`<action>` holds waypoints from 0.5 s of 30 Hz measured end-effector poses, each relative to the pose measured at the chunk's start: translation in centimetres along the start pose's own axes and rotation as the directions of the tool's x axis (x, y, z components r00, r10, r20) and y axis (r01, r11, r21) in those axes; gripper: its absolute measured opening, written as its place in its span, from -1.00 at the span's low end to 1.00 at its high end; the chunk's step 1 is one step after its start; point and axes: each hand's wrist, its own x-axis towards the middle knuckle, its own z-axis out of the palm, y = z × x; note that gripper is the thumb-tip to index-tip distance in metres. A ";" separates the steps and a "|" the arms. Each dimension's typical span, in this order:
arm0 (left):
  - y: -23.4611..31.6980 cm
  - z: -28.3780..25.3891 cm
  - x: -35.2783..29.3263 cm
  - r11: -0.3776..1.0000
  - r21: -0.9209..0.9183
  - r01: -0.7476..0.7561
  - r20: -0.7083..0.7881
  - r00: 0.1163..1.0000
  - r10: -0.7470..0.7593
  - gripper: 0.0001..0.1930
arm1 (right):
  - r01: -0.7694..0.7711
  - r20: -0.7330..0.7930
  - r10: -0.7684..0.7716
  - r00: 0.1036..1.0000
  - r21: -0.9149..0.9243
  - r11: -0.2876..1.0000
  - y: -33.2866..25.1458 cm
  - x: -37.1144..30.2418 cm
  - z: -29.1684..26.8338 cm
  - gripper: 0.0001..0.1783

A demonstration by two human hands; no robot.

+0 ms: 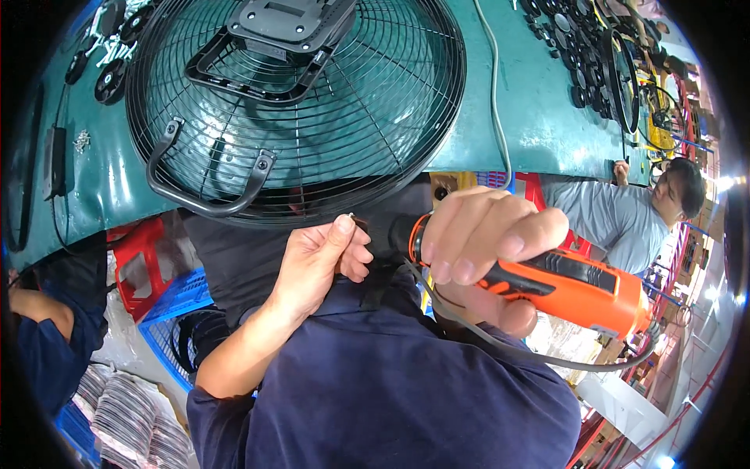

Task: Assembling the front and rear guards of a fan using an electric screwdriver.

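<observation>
In my right hand (480, 250) is an orange and black electric screwdriver (578, 285), its grey cable looping down below it. The screwdriver's black front end points left, toward my other hand; its tip is hard to make out. My left hand (316, 262) is closed in a pinch, thumb and forefinger pressed together on a tiny shiny bit that looks like a screw (350, 216). Just beyond that hand lies a round black wire fan grille (367, 133), with a curved black handle (211, 205) fixed by two screws and a black plastic bracket (285, 31) on top.
The grille rests on a green table (539, 141). A pile of screws (82, 141) and a black power adapter (55, 160) lie left. Black round parts (566, 47) crowd the far right, near a grey cable (498, 94). A co-worker (625, 207) sits right; another person's arm (39, 309) shows left.
</observation>
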 end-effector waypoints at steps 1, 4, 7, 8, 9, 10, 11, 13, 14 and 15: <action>0.0 0.0 0.0 1.000 0.010 -0.011 0.004 1.000 0.011 -0.53 | -0.007 0.002 0.007 1.000 0.000 1.000 0.1 0.1 0.1 -0.42; 0.1 -0.3 -0.1 0.996 0.082 -0.015 0.020 1.000 0.013 -0.51 | -0.045 -0.013 0.044 0.999 -0.075 0.996 0.2 0.8 0.2 -0.48; -0.1 -1.5 -0.5 0.987 0.122 -0.105 -0.054 0.992 0.112 -0.44 | -0.061 0.054 0.059 0.997 0.045 0.997 0.8 1.6 -0.2 -0.41; -0.3 -2.2 -0.4 0.989 0.066 -0.131 -0.047 0.990 0.135 -0.58 | -0.094 0.085 0.089 0.992 0.056 0.994 1.0 2.0 -0.1 -0.40; -0.4 -2.3 -0.4 0.989 0.064 -0.132 -0.049 0.990 0.135 -0.58 | -0.096 0.086 0.090 0.992 0.058 0.994 1.0 2.2 0.0 -0.40; -0.1 -2.1 -0.3 0.983 0.042 -0.178 -0.031 0.983 0.179 -0.60 | -0.137 0.113 0.136 0.984 -0.001 0.991 0.9 2.5 0.1 -0.39; 0.0 -2.0 -0.2 0.975 0.019 -0.223 -0.014 0.975 0.223 -0.62 | -0.175 0.137 0.182 0.974 -0.061 0.983 0.7 2.7 0.3 -0.38; -0.1 -2.2 0.2 0.969 0.022 -0.245 0.003 0.969 0.245 -0.64 | -0.200 0.143 0.211 0.967 -0.089 0.976 0.4 3.1 0.8 -0.36; -0.1 -2.1 0.2 0.962 0.008 -0.273 -0.004 0.962 0.273 -0.66 | -0.227 0.130 0.239 0.962 -0.100 0.969 0.5 3.1 1.0 -0.38; -0.1 -2.2 0.3 0.954 -0.006 -0.300 -0.011 0.954 0.300 -0.67 | -0.254 0.116 0.267 0.957 -0.112 0.961 0.5 3.1 1.1 -0.41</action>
